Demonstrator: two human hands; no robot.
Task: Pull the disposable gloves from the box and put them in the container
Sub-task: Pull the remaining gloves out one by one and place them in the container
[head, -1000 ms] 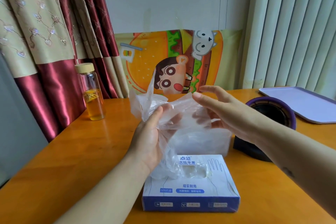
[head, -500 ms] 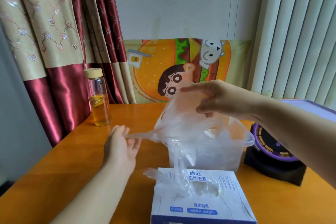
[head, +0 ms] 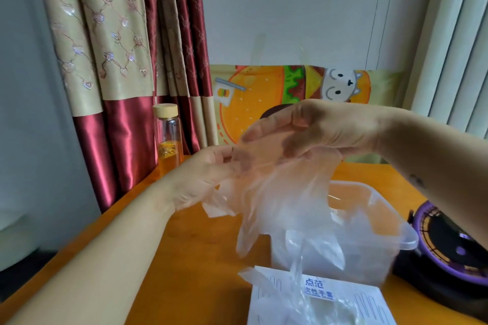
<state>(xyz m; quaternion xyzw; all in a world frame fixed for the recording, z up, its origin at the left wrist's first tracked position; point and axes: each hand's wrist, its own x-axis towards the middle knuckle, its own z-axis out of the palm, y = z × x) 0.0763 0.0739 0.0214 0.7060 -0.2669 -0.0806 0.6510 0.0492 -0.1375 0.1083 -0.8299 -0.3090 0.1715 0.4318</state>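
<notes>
A clear disposable glove (head: 280, 192) hangs between my two hands above the table, its fingers drooping over the near left rim of the clear plastic container (head: 390, 221). My right hand (head: 324, 126) holds the glove's top from above with curled fingers. Coming from the left, my left hand (head: 206, 174) pinches the glove's left edge, and film lies partly over the hand. Several gloves lie crumpled inside the container. The white and blue glove box (head: 319, 298) sits at the bottom edge, with another glove (head: 298, 272) sticking up from its opening.
A glass bottle (head: 169, 140) of amber liquid stands at the back left by the red and beige curtain. A purple and black round device (head: 449, 250) sits right of the container. A cartoon burger poster leans on the wall behind the orange table (head: 200, 258).
My left hand rose from low on the table up to the right hand and took the glove's edge. The glove now hangs lower over the container's rim.
</notes>
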